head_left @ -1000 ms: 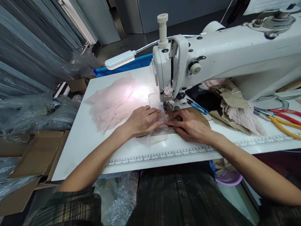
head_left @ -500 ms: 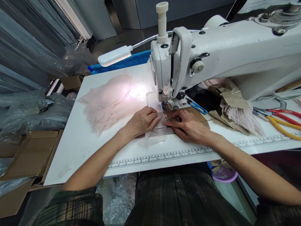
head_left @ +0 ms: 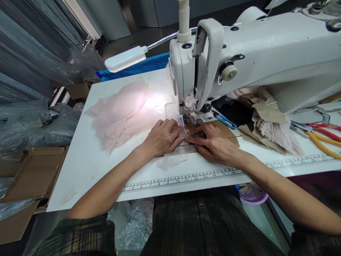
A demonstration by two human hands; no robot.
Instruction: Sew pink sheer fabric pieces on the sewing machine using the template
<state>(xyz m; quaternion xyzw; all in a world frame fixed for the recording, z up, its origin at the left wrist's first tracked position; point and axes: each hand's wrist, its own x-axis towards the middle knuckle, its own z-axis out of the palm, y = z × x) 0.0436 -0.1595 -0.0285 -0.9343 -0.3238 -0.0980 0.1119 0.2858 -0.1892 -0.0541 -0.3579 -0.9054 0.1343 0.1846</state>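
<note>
A thin, pale sheer fabric [head_left: 181,148] lies below the presser foot [head_left: 185,119] of a white sewing machine [head_left: 182,74]. My left hand [head_left: 163,137] is on its left side, fingers curled and closed on the fabric. From the right, my right hand [head_left: 213,144] pinches the fabric's edge, index finger reaching toward my left fingertips. A brown flat guide plate [head_left: 222,129] shows beneath and beyond my right hand. The fingertip contact is partly hidden. More sheer pink fabric [head_left: 119,113] spreads in a crumpled heap left of the needle.
Blue thread snips [head_left: 225,121] lie right of the needle. Farther right are crumpled fabric and paper scraps [head_left: 271,124] and scissors with yellow and red handles [head_left: 322,137]. A printed ruler [head_left: 186,179] follows the table's front edge. A lamp [head_left: 126,58] hangs over the left side.
My left hand's fingers have shifted slightly, bunching more closely over the fabric. My right hand stays nearly in place. The head view has moved a little closer to the machine.
</note>
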